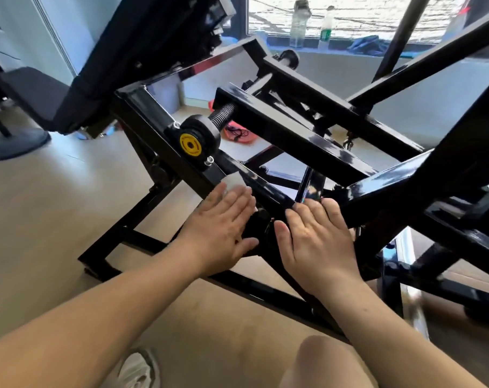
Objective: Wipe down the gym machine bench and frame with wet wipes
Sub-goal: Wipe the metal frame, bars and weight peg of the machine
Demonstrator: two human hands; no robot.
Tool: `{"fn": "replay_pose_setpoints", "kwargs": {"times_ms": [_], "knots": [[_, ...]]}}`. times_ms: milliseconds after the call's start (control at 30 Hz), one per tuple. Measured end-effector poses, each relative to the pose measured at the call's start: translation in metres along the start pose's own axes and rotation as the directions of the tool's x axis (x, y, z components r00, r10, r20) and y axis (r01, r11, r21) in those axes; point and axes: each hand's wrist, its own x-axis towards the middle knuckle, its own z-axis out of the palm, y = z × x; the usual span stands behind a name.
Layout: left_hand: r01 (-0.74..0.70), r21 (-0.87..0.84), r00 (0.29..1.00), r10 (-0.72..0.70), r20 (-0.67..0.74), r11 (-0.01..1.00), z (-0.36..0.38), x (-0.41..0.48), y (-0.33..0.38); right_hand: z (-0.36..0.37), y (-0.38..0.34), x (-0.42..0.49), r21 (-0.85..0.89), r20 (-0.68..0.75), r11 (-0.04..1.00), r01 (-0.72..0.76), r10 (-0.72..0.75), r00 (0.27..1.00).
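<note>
The gym machine's black steel frame (293, 141) fills the middle of the view, its bars crossing at angles. Its black padded bench (131, 51) rises at the upper left. My left hand (223, 228) lies flat with straight fingers on a white wet wipe (233, 182), pressing it against a slanted frame bar just below a black pivot with a yellow cap (191, 144). Only the wipe's upper edge shows past my fingertips. My right hand (318, 236) rests flat on the same bar a little to the right, fingers straight, nothing in it.
Two bottles (300, 23) stand on the window ledge at the back, beside a blue cloth (369, 46). An orange item (239, 134) lies on the floor behind the frame. A dark round base (13, 144) stands at the left. My knee (330, 362) and a white shoe (138, 371) show at the bottom.
</note>
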Motion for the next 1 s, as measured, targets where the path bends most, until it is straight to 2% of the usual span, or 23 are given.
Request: {"fn": "replay_pose_setpoints", "kwargs": {"times_ms": [67,133,233,300,367,467,500,567,667,733,867,1000], "knots": [[0.11,0.042,0.991,-0.106,-0.082,0.993,-0.005,0.006,-0.021,0.004,0.0,0.001,0.017,-0.039,1.0,-0.008,0.009,0.999],[0.198,0.044,0.978,-0.195,-0.068,0.979,-0.008,0.01,-0.029,0.006,-0.001,0.003,0.023,-0.047,1.0,-0.014,0.016,0.999],[0.104,0.031,0.994,-0.105,0.035,0.994,0.005,0.008,0.009,0.007,-0.001,0.004,0.037,-0.086,0.999,-0.016,0.019,0.996],[0.054,-0.017,0.997,-0.053,0.051,0.998,0.011,0.006,0.026,0.008,0.0,0.005,0.035,-0.093,0.999,-0.001,0.004,0.996],[0.063,-0.028,0.998,-0.063,0.004,0.998,0.008,0.011,0.014,0.008,0.001,0.005,0.034,-0.101,0.999,0.001,0.003,0.995],[0.151,0.047,0.986,-0.147,-0.073,0.987,0.004,0.014,-0.016,0.01,0.001,0.005,0.026,-0.115,1.0,0.0,0.003,0.993],[0.141,0.037,0.983,-0.136,-0.119,0.989,0.008,0.013,-0.017,0.01,0.001,0.005,0.025,-0.129,1.0,-0.001,0.005,0.992],[-0.01,-0.057,0.972,-0.004,-0.237,0.998,0.023,0.007,-0.005,0.011,0.001,0.004,0.038,-0.172,0.999,-0.006,0.013,0.985],[-0.208,-0.103,0.888,0.144,-0.437,0.973,0.036,0.005,-0.004,0.013,-0.001,0.005,0.056,-0.205,0.998,-0.012,0.023,0.978],[-0.2,-0.115,0.868,0.122,-0.48,0.973,0.028,0.008,-0.022,0.012,-0.001,0.005,0.055,-0.2,0.998,-0.015,0.026,0.98],[-0.062,-0.184,0.832,-0.051,-0.552,0.981,0.021,0.01,-0.032,0.008,-0.002,0.004,0.036,-0.143,0.999,-0.013,0.018,0.99],[-0.144,-0.378,0.844,-0.086,-0.53,0.915,0.022,0.012,0.02,-0.009,-0.002,0.004,0.058,-0.018,0.998,-0.018,0.019,1.0]]}}
